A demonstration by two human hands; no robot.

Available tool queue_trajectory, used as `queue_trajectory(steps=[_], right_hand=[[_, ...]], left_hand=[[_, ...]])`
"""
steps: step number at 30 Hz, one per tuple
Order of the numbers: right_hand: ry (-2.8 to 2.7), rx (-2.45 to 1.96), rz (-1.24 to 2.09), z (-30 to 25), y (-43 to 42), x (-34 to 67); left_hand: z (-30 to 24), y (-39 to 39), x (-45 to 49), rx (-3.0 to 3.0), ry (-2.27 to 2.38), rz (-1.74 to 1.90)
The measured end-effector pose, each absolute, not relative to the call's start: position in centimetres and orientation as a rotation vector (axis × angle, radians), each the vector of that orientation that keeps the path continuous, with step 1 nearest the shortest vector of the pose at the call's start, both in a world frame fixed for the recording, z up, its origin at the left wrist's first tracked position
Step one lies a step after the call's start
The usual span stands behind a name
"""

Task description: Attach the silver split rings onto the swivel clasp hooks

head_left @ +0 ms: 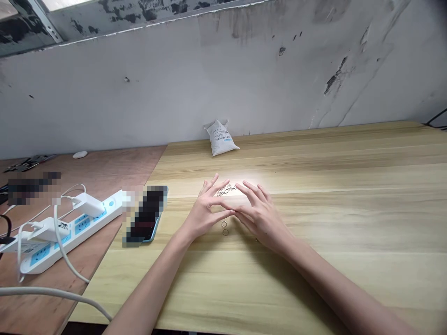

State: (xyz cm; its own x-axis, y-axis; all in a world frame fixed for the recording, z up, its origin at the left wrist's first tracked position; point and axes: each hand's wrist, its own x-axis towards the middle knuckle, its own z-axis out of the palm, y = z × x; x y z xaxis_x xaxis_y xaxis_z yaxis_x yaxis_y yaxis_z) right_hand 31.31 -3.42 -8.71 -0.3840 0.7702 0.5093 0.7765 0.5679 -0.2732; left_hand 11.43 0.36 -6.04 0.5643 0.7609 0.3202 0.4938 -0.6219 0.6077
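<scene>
My left hand (206, 213) and my right hand (260, 216) meet above the light wooden table (335, 204), their fingers spread. Their lower fingertips pinch a tiny metal ring (232, 211) between them, though the fingers hide most of it. Just beyond my fingertips lies a small heap of metal rings and clasps (225, 190). Two loose metal rings (225, 228) rest on the wood nearer me, just below the gap between my hands.
A white power strip (66, 237) with plugged-in chargers and cables lies on a plywood board (108, 174) to the left. A phone (146, 218), partly blurred out, lies by the table's left edge. A small white sack (221, 138) leans against the wall.
</scene>
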Motion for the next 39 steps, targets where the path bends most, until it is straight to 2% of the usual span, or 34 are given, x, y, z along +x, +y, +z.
queue_trajectory(steps=[7, 11, 15, 18, 20, 22, 24, 27, 39], right_hand=[[-2.297, -1.128, 0.305, -7.8, -2.8, 33.5], [-2.271, -1.129, 0.5, -8.0, -2.3, 33.9], [-2.077, -1.366, 0.299, -9.1, -1.4, 33.7], [-2.136, -1.371, 0.18, -8.9, -1.3, 34.5], [-2.187, -1.287, 0.228, -7.8, -1.7, 35.4], [-2.258, -1.238, 0.415, -6.3, -2.1, 36.3], [-2.305, -1.233, 0.612, -5.0, -2.6, 37.1], [-2.335, -1.318, 0.74, -4.0, -3.1, 37.5], [-2.399, -1.401, 0.719, -5.6, -3.6, 35.6]], left_hand=[[-5.7, 0.6, 11.0, 2.646, 0.987, 0.629], [-5.9, 0.5, 11.2, 2.815, 1.012, 0.659], [-5.7, 1.0, 9.9, 2.726, 1.189, 0.674], [-5.2, 1.1, 8.7, 2.615, 1.214, 0.612], [-4.9, 0.9, 8.4, 2.546, 1.09, 0.464], [-4.8, 0.6, 8.5, 2.499, 0.979, 0.358], [-5.0, 0.4, 8.8, 2.493, 0.917, 0.341], [-5.5, 0.3, 9.2, 2.507, 0.876, 0.364], [-6.5, 0.1, 10.9, 2.519, 0.824, 0.551]])
